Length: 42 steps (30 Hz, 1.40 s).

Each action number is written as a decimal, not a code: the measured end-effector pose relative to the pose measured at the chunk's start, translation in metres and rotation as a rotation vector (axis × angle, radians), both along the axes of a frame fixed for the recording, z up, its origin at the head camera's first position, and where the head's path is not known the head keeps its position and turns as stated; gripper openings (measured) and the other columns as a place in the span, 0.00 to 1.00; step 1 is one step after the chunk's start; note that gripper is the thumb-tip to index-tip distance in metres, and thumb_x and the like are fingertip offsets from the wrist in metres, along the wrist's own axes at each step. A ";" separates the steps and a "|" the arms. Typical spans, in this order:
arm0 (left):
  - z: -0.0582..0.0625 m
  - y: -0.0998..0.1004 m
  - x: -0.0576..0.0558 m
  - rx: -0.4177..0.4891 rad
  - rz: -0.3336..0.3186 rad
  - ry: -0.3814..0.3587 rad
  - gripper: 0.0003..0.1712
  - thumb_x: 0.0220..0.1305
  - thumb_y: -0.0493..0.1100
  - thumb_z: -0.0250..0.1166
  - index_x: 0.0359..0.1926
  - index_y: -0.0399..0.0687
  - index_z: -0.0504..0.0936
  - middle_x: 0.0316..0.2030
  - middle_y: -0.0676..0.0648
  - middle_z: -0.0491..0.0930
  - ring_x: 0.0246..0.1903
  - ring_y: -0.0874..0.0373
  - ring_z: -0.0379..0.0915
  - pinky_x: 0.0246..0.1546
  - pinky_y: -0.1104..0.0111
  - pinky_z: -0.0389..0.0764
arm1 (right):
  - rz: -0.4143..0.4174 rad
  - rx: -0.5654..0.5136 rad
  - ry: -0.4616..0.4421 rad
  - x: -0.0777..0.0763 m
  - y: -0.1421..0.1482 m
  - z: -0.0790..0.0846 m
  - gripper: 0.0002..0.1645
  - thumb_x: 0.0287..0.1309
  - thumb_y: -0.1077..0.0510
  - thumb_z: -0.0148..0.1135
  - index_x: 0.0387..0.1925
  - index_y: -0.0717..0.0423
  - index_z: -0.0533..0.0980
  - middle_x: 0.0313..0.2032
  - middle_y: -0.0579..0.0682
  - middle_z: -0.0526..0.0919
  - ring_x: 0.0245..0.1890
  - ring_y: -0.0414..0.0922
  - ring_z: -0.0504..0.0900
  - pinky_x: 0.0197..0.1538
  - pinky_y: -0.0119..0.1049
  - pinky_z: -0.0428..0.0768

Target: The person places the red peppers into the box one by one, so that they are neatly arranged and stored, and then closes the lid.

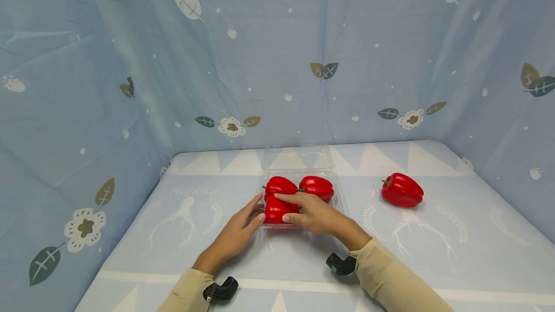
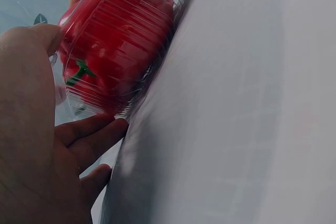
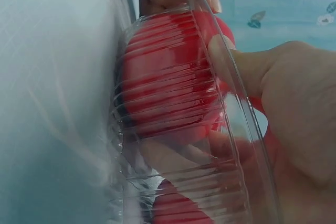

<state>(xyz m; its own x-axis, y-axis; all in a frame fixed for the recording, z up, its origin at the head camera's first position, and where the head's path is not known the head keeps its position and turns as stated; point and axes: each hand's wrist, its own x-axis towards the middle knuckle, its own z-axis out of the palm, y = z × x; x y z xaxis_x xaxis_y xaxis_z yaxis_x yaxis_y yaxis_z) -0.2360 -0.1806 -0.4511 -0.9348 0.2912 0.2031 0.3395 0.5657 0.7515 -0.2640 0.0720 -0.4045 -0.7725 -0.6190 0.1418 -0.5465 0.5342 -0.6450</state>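
A clear plastic clamshell container (image 1: 340, 199) stands on the table with its lid (image 1: 298, 159) folded open at the back. Two red bell peppers lie in its rear half, one at left (image 1: 279, 185) and one at right (image 1: 319, 187). A third red bell pepper (image 1: 274, 211) sits in the front left part, its green stem (image 2: 81, 71) toward the left. My right hand (image 1: 318, 213) reaches over the front wall and grips this pepper from the right, thumb in front. At the front left corner, my left hand (image 1: 236, 235) touches the container with extended fingers, its thumb at the rim.
Another red bell pepper (image 1: 402, 190) lies on the table to the right of the container. The table wears a pale patterned cloth (image 1: 433, 264). Blue printed curtains (image 1: 277, 37) rise behind it and along both sides.
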 end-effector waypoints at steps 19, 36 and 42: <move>-0.003 -0.004 0.002 0.001 0.026 -0.012 0.37 0.74 0.61 0.55 0.78 0.62 0.57 0.67 0.44 0.72 0.67 0.47 0.66 0.67 0.46 0.65 | -0.032 -0.107 0.010 -0.002 0.021 0.015 0.31 0.61 0.55 0.71 0.64 0.56 0.75 0.52 0.53 0.81 0.50 0.48 0.82 0.53 0.44 0.82; 0.000 0.000 0.000 0.017 -0.005 -0.004 0.37 0.74 0.59 0.56 0.78 0.59 0.58 0.67 0.44 0.72 0.67 0.49 0.67 0.67 0.48 0.65 | -0.229 -0.246 0.039 -0.003 0.084 0.031 0.22 0.65 0.52 0.67 0.58 0.53 0.80 0.49 0.47 0.85 0.45 0.43 0.83 0.48 0.37 0.83; 0.000 0.000 0.000 0.011 -0.003 -0.005 0.37 0.74 0.59 0.55 0.78 0.60 0.57 0.68 0.44 0.71 0.68 0.49 0.66 0.67 0.48 0.65 | -0.274 -0.267 0.051 0.000 0.106 0.031 0.21 0.65 0.51 0.67 0.58 0.52 0.80 0.48 0.49 0.85 0.42 0.45 0.84 0.44 0.36 0.83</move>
<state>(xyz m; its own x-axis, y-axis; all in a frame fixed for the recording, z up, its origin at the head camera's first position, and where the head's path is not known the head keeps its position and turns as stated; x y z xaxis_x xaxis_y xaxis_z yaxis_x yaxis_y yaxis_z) -0.2362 -0.1808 -0.4513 -0.9351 0.2917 0.2013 0.3371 0.5566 0.7594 -0.2638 0.1782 -0.3735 -0.8920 -0.3266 0.3125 -0.4415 0.4818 -0.7569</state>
